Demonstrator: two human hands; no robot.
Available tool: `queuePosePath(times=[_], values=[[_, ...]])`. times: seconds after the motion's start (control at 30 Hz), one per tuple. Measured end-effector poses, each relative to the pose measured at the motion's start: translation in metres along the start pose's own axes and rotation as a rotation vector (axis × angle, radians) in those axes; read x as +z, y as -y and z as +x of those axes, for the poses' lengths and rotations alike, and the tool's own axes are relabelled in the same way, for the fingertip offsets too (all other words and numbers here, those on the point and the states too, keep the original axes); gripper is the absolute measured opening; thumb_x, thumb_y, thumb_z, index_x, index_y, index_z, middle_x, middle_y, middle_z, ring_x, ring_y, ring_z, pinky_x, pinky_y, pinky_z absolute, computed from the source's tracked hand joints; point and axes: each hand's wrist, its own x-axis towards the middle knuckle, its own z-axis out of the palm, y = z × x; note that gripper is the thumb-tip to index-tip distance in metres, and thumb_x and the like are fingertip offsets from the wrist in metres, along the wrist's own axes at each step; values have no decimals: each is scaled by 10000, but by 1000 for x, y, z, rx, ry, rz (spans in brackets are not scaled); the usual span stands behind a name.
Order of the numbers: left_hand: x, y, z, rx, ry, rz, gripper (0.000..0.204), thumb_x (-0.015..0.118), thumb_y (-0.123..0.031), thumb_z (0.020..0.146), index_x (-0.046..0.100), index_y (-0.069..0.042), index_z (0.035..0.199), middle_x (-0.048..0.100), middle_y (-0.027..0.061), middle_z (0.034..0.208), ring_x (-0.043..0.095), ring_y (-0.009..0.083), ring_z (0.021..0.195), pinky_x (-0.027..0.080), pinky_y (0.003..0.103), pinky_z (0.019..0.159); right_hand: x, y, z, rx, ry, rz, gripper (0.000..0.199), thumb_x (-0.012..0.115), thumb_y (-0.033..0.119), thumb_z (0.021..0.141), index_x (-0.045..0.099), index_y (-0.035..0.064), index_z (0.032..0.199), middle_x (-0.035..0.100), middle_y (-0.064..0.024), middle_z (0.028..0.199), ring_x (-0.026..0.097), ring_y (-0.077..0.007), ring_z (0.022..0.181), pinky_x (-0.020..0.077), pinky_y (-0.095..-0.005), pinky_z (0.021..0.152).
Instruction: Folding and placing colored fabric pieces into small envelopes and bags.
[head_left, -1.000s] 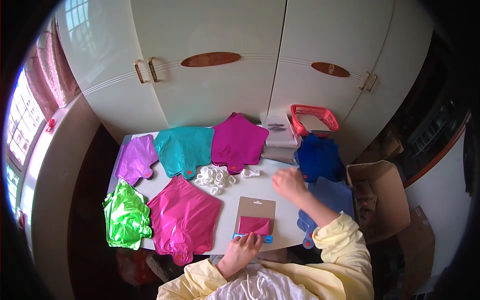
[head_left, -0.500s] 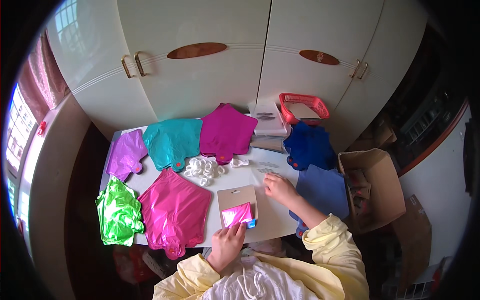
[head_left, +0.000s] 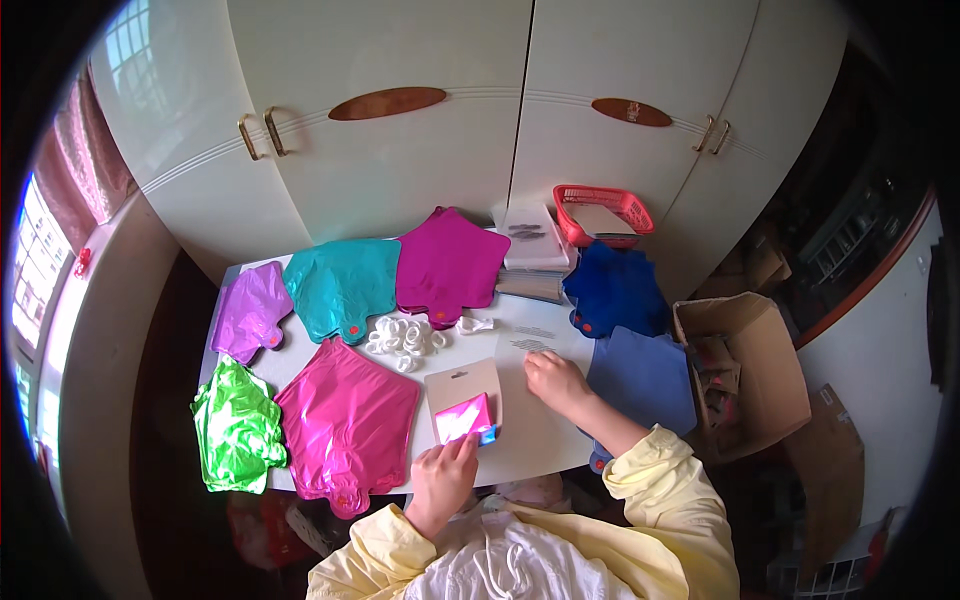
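Gripping the card [head_left: 474, 378], your left hand [head_left: 441, 478] should level it; right of the card, your right hand [head_left: 557, 381] seemingly pinches the clear bag [head_left: 513, 346]: pinch lightly to avoid creasing.

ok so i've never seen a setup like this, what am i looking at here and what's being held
There is no machine here: a person works with bare hands, and a camera worn on the head looks down at them. It is a wide fisheye lens, so straight edges look bent.

The left hand has its fingers at the lower edge of a brown card bearing a folded pink foil piece. The right hand touches a clear plastic sleeve. How firmly either hand grips is hard to tell.

On the white table also lie flat foil shapes in several colours, such as the green one, a pile of white rings and a red basket.
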Motion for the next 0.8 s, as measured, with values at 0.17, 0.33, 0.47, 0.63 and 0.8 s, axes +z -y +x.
queuePosePath(times=[0.17,0.33,0.47,0.63,0.8], values=[[2,-3,0,185,80,84,262,598,-102,685,598,-76,946,626,27,811,613,167,611,487,307,539,-13,5,3,-31,21,-42,169,603,96,719,603,24,873,620,-73,902,612,-201,827,544,-292,694],[5,-5,0,243,123,125,268,591,-120,676,586,-73,940,623,34,874,618,166,647,495,301,568,-30,13,9,1,29,-21,139,565,60,746,568,38,883,600,-73,862,613,-208,815,546,-297,645],[7,-9,2,279,140,145,266,590,-121,681,581,-71,941,614,43,868,620,165,666,499,303,574,-27,12,5,-5,58,37,140,581,51,739,563,50,877,583,-78,833,612,-232,803,542,-319,659],[13,-15,6,325,173,160,283,593,-127,682,580,-70,959,592,40,842,619,161,699,503,304,573,-23,17,8,51,-42,225,106,598,59,725,549,56,820,566,-83,823,604,-251,816,533,-339,697],[18,-20,7,415,126,160,295,596,-136,690,583,-66,976,592,50,853,626,165,727,514,293,573,-27,29,9,52,-52,215,81,605,67,722,551,65,782,562,-76,815,599,-238,820,530,-330,696]])
